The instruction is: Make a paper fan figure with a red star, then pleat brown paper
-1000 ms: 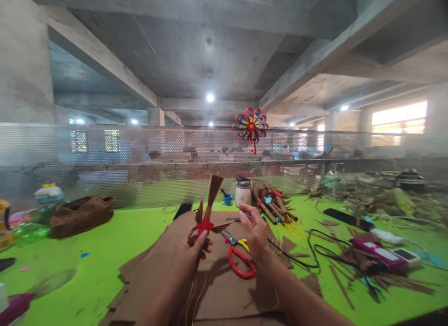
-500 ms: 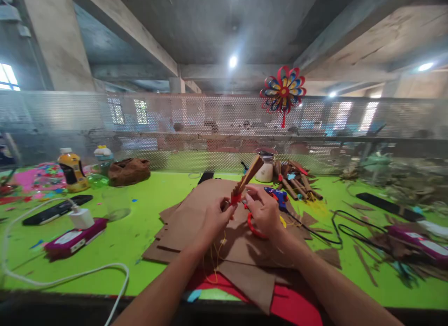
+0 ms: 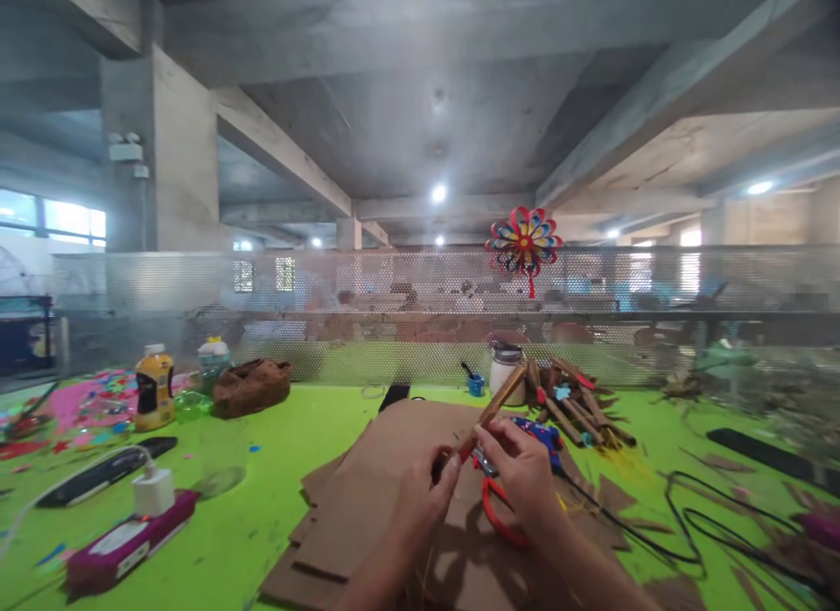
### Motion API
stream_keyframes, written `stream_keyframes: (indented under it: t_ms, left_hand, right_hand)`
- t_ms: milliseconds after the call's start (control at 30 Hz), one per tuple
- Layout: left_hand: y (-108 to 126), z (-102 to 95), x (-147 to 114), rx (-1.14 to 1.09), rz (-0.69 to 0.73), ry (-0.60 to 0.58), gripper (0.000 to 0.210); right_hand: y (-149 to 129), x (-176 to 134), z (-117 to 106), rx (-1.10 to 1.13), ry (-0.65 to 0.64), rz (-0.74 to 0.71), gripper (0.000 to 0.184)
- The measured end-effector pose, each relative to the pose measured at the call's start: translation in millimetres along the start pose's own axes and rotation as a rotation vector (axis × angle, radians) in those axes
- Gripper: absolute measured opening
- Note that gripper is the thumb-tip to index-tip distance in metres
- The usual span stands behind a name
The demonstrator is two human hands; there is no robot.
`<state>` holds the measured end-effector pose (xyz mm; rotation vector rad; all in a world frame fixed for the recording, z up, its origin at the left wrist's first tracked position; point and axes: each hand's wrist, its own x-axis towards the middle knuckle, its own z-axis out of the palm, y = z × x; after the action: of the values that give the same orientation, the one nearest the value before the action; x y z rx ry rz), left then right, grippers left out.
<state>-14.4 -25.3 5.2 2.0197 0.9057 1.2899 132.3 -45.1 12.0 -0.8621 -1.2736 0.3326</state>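
My left hand (image 3: pixel 423 497) pinches the lower end of a slim brown paper roll (image 3: pixel 503 394), which tilts up to the right; a bit of red shows at that end. Thumb and fingertips of my right hand (image 3: pixel 521 467) close on the same roll a little higher up. Under my right hand are red-handled scissors (image 3: pixel 497 510), partly hidden by it. Brown paper sheets (image 3: pixel 381 471) lie stacked beneath both hands. Just behind the right hand rests a blue glue gun (image 3: pixel 543 440). Thin yellow thread hangs below my hands.
Several finished paper rolls (image 3: pixel 570 401) lie at the back right, near a lidded jar (image 3: pixel 507 370) and a small blue pot (image 3: pixel 476 384). A black cable (image 3: pixel 662 550) loops across the right. On the left are a purple power strip (image 3: pixel 131 541), a clear cup (image 3: pixel 223 462) and a yellow bottle (image 3: pixel 155 392).
The view has tilted upward, so the table sits lower in the picture. The roll has turned: it leans further right, and its red band is now mostly covered by my fingers.
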Motion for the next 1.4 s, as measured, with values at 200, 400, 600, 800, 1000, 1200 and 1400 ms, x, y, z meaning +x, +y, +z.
stream_keyframes:
  t_ms: [200, 400, 600, 800, 1000, 1200, 1400]
  left_hand:
    - [-15, 2.1, 8, -0.104, -0.042, -0.065, 0.033]
    - [-14, 0.2, 10, -0.192, -0.079, -0.061, 0.035]
    - [-10, -2.1, 11, -0.277, -0.119, -0.02, 0.031]
    - [-8, -5.9, 9, -0.152, -0.034, 0.06, 0.021]
    - [-18, -2.5, 10, -0.216, -0.017, 0.052, 0.021]
    - [-23, 5.2, 13, -0.379, -0.086, 0.018, 0.031]
    - [3, -3.3, 4, -0.501, -0.1, 0.006, 0.024]
  right_hand:
    - [-3, -4, -1, -0.042, -0.033, -0.07, 0.017]
    - [-16, -11, 4, -0.205, -0.103, -0.326, 0.01]
    - [-18, -19, 8, -0.236, -0.17, -0.485, 0.011]
    - [-17, -28, 17, -0.377, -0.201, -0.632, 0.024]
    - [-17, -31, 18, -0.426, -0.177, -0.672, 0.031]
    - [-16, -25, 13, -0.506, -0.117, -0.739, 0.032]
    - [-14, -31, 12, -0.613, -0.152, -0.708, 0.04]
